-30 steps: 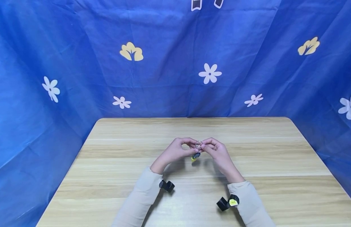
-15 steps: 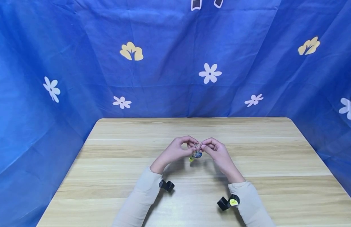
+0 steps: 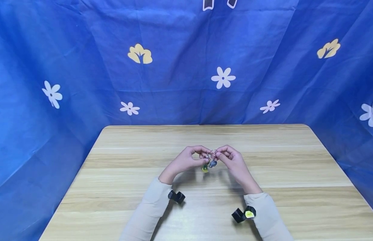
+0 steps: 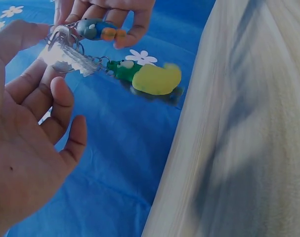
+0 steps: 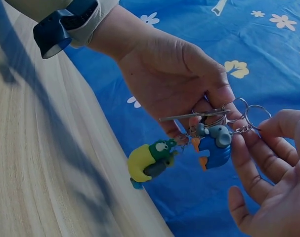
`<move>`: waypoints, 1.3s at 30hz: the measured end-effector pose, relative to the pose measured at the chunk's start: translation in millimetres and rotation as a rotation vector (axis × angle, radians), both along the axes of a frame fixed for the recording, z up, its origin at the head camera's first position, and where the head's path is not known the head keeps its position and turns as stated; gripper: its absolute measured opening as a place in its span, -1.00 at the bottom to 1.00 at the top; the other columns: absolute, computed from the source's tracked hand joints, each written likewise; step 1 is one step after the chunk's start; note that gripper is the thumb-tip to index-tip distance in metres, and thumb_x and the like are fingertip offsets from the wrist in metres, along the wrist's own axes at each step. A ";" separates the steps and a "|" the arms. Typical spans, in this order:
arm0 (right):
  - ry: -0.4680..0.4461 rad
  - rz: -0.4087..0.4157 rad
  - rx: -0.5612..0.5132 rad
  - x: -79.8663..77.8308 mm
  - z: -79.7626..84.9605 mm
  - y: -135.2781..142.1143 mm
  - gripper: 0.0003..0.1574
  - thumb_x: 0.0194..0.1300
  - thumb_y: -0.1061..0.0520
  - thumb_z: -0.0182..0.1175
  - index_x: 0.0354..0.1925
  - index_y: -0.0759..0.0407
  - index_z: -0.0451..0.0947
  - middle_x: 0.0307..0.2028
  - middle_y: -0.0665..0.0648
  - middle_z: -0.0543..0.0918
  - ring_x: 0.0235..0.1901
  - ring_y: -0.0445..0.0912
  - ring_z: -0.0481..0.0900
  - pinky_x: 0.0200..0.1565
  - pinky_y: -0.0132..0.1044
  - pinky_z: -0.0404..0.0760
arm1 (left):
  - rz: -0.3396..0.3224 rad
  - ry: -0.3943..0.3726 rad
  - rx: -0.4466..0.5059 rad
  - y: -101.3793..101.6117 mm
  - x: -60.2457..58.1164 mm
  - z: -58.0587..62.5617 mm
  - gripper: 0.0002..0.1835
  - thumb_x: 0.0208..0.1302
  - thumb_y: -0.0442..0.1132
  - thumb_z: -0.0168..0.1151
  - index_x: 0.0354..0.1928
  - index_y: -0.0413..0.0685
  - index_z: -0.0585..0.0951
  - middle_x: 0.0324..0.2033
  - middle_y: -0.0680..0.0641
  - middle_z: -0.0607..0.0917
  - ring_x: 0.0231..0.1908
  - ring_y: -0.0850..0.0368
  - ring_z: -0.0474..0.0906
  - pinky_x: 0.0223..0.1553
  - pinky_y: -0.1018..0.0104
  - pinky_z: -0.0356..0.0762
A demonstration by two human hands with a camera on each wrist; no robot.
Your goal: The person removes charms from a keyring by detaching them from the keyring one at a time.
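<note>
My left hand [image 3: 191,159] pinches a small bunch of metal rings with a flat key [image 5: 189,116] between thumb and fingers. From this bunch hangs a green and yellow figure keychain [image 4: 150,79]. My right hand [image 3: 234,164] pinches a thin metal split ring [image 5: 261,111] by its edge, close to the left fingertips. A short chain links this side to a blue-grey elephant keychain [image 5: 215,148] with orange feet, which dangles between both hands. The rings overlap in the right wrist view; I cannot tell whether they are linked. Both figures hang above the table.
Below the hands spreads a light wood-grain table [image 3: 280,174]. A blue cloth [image 3: 174,67] with white flowers and yellow trees hangs around its back and sides. Black wrist cameras [image 3: 238,215] are strapped on both beige sleeves [image 3: 147,207].
My right hand has shifted slightly right with its ring. The elephant keychain has come into fuller view and swung right, apart from the yellow-green figure. My left hand stays nearly in place.
</note>
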State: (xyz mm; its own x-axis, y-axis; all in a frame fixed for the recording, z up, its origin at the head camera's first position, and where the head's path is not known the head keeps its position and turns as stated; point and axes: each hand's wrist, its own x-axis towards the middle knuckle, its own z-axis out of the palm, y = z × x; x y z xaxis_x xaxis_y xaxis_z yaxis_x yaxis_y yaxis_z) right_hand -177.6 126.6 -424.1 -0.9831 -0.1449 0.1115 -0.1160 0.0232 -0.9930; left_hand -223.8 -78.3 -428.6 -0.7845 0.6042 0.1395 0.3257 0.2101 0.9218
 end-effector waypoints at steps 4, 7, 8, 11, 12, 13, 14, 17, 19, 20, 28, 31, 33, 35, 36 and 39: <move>0.010 0.011 -0.015 -0.2 0.1 0.0 -0.73 0.35 0.27 0.08 -0.05 0.46 0.42 -0.36 -0.21 0.69 -0.30 -0.26 0.62 -0.02 -0.44 0.57 | -0.002 -0.014 0.003 -0.2 -0.1 0.8 -0.66 0.17 -0.23 0.32 0.00 -0.13 0.64 -0.36 -0.02 0.66 -0.27 0.21 0.52 0.14 -0.07 0.33; 0.029 0.036 -0.030 -0.6 -0.7 0.3 -0.68 0.36 0.29 0.07 0.01 0.49 0.40 -0.35 -0.20 0.68 -0.31 -0.26 0.62 -0.05 -0.40 0.61 | -0.001 -0.021 0.003 -0.2 -0.6 1.7 -0.67 0.18 -0.22 0.31 0.00 -0.11 0.64 -0.36 0.00 0.66 -0.25 0.20 0.53 0.16 -0.12 0.30; 0.038 0.044 -0.034 -0.7 -1.0 0.6 -0.67 0.36 0.29 0.07 0.02 0.49 0.39 -0.35 -0.19 0.68 -0.32 -0.25 0.62 -0.07 -0.37 0.62 | -0.002 -0.025 0.005 -0.2 -0.9 1.6 -0.67 0.18 -0.22 0.30 0.00 -0.11 0.64 -0.36 0.00 0.66 -0.25 0.21 0.53 0.16 -0.12 0.30; 0.072 0.059 -0.037 -0.8 -1.5 1.0 -0.68 0.36 0.30 0.07 0.02 0.50 0.40 -0.34 -0.17 0.68 -0.33 -0.21 0.64 -0.09 -0.31 0.64 | -0.006 -0.027 0.008 -0.5 -1.1 2.1 -0.69 0.20 -0.22 0.27 -0.02 -0.11 0.65 -0.37 0.00 0.65 -0.24 0.20 0.53 0.17 -0.15 0.28; 0.082 0.061 -0.035 -0.9 -1.6 1.1 -0.68 0.37 0.29 0.06 0.01 0.50 0.40 -0.34 -0.17 0.68 -0.33 -0.20 0.64 -0.10 -0.31 0.65 | -0.007 -0.025 0.008 -0.6 -0.9 2.4 -0.70 0.20 -0.22 0.26 -0.02 -0.12 0.65 -0.38 0.00 0.65 -0.24 0.20 0.53 0.18 -0.15 0.28; 0.090 0.060 -0.032 -0.9 -1.7 1.1 -0.69 0.37 0.29 0.07 0.00 0.50 0.41 -0.33 -0.17 0.69 -0.33 -0.20 0.65 -0.10 -0.32 0.64 | -0.006 -0.027 0.008 -0.6 -0.8 2.7 -0.71 0.21 -0.22 0.26 -0.03 -0.12 0.66 -0.38 0.00 0.65 -0.23 0.19 0.53 0.19 -0.16 0.27; 0.096 0.059 -0.030 -0.7 -1.5 1.1 -0.69 0.37 0.29 0.06 0.00 0.50 0.41 -0.33 -0.18 0.69 -0.33 -0.20 0.65 -0.10 -0.33 0.64 | -0.005 -0.024 0.007 -0.7 -0.8 3.0 -0.72 0.21 -0.21 0.26 -0.04 -0.13 0.66 -0.37 -0.01 0.65 -0.22 0.19 0.53 0.21 -0.16 0.25; 0.113 0.050 -0.007 -0.2 -0.8 0.7 -0.71 0.37 0.29 0.07 -0.03 0.51 0.43 -0.33 -0.19 0.69 -0.32 -0.24 0.64 -0.10 -0.38 0.62 | 0.012 -0.014 -0.008 -0.5 -0.6 4.5 -0.74 0.21 -0.20 0.26 -0.08 -0.12 0.67 -0.35 -0.02 0.66 -0.18 0.18 0.52 0.25 -0.14 0.22; 0.119 0.035 0.015 0.4 0.2 -0.1 -0.73 0.37 0.29 0.07 -0.05 0.50 0.45 -0.33 -0.18 0.68 -0.31 -0.27 0.63 -0.10 -0.40 0.62 | 0.030 -0.010 -0.014 -0.4 -0.7 5.0 -0.76 0.20 -0.20 0.27 -0.11 -0.10 0.68 -0.31 -0.03 0.67 -0.14 0.19 0.51 0.25 -0.11 0.21; 0.122 0.026 0.027 0.8 0.9 -0.6 -0.74 0.37 0.29 0.08 -0.07 0.49 0.46 -0.32 -0.14 0.68 -0.31 -0.27 0.63 -0.10 -0.41 0.62 | 0.038 -0.003 -0.013 -0.2 -0.9 5.3 -0.77 0.20 -0.20 0.27 -0.12 -0.10 0.68 -0.29 -0.03 0.68 -0.13 0.19 0.50 0.24 -0.10 0.23; 0.146 -0.030 0.119 2.3 5.3 -5.1 -0.80 0.34 0.28 0.12 -0.13 0.42 0.52 -0.21 0.40 0.66 -0.30 -0.29 0.63 -0.05 -0.38 0.58 | 0.089 0.086 0.014 0.6 -2.1 4.6 -0.81 0.14 -0.26 0.31 -0.19 -0.14 0.69 -0.40 0.02 0.58 -0.21 0.18 0.40 -0.07 0.31 0.32; 0.155 -0.042 0.146 2.8 4.6 -5.6 -0.81 0.33 0.27 0.13 -0.14 0.39 0.54 -0.23 0.39 0.67 -0.30 -0.28 0.63 -0.02 -0.34 0.55 | 0.092 0.070 0.017 0.4 -1.8 3.7 -0.79 0.14 -0.25 0.31 -0.18 -0.15 0.69 -0.40 0.04 0.57 -0.24 0.18 0.40 -0.09 0.31 0.33; 0.160 -0.047 0.159 3.5 3.9 -5.8 -0.82 0.33 0.26 0.14 -0.15 0.37 0.55 -0.25 0.35 0.68 -0.29 -0.27 0.64 0.00 -0.33 0.54 | 0.092 0.055 0.015 0.2 -1.6 3.0 -0.78 0.14 -0.24 0.30 -0.17 -0.17 0.69 -0.38 0.01 0.60 -0.24 0.17 0.41 -0.08 0.25 0.36; 0.162 -0.046 0.165 4.1 3.4 -6.0 -0.82 0.33 0.25 0.15 -0.15 0.36 0.55 -0.24 0.33 0.69 -0.28 -0.25 0.65 -0.01 -0.33 0.55 | 0.095 0.035 0.010 0.1 -1.7 2.2 -0.76 0.15 -0.23 0.30 -0.16 -0.18 0.68 -0.37 0.00 0.61 -0.26 0.17 0.42 -0.09 0.20 0.38; 0.160 -0.048 0.168 4.3 3.4 -6.0 -0.82 0.32 0.24 0.16 -0.15 0.34 0.56 -0.24 0.32 0.69 -0.27 -0.24 0.65 -0.02 -0.34 0.57 | 0.096 0.028 0.008 0.1 -1.7 1.9 -0.76 0.16 -0.23 0.29 -0.15 -0.18 0.68 -0.37 0.00 0.62 -0.27 0.17 0.43 -0.10 0.19 0.39; 0.163 -0.056 0.186 5.5 3.7 -6.3 -0.83 0.32 0.22 0.18 -0.16 0.30 0.58 -0.23 0.27 0.69 -0.25 -0.22 0.65 -0.06 -0.34 0.61 | 0.102 0.012 0.004 -0.1 -2.1 1.4 -0.75 0.16 -0.22 0.30 -0.14 -0.17 0.68 -0.42 0.03 0.60 -0.32 0.17 0.42 -0.16 0.20 0.41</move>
